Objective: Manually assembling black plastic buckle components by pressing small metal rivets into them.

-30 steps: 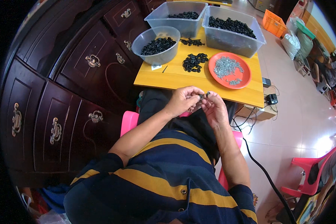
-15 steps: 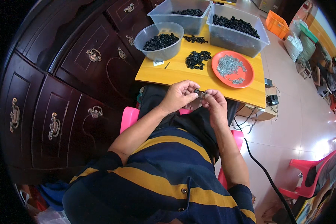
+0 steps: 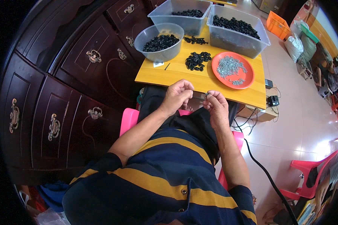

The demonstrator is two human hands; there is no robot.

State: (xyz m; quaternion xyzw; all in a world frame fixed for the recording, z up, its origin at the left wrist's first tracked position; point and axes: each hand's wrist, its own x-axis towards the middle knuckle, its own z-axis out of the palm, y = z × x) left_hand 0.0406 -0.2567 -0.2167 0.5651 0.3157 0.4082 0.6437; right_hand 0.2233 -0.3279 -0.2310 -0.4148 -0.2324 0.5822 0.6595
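Over the near edge of the yellow table (image 3: 159, 77), my hands are held a short way apart. The fingers of my left hand (image 3: 178, 98) are pinched together; anything between them is hidden. My right hand (image 3: 217, 107) grips a small black part (image 3: 207, 95) between thumb and forefinger. Beyond them lies a loose pile of black oval rings (image 3: 198, 60). To its right is an orange-red plate (image 3: 248, 85) with many small silvery metal pieces (image 3: 229, 66). Some longer black pieces (image 3: 195, 40) lie farther back.
A round clear tub (image 3: 157, 57) and two clear boxes, left (image 3: 197, 27) and right (image 3: 233, 44), hold black parts. Dark drawers (image 3: 73, 71) stand to the left. On the right are cables (image 3: 255, 155), a pink chair (image 3: 308, 172), an orange crate (image 3: 278, 24) and other people.
My hands have drawn apart a little. The black part at my left fingertips no longer shows there, while a black part now shows at my right fingertips.
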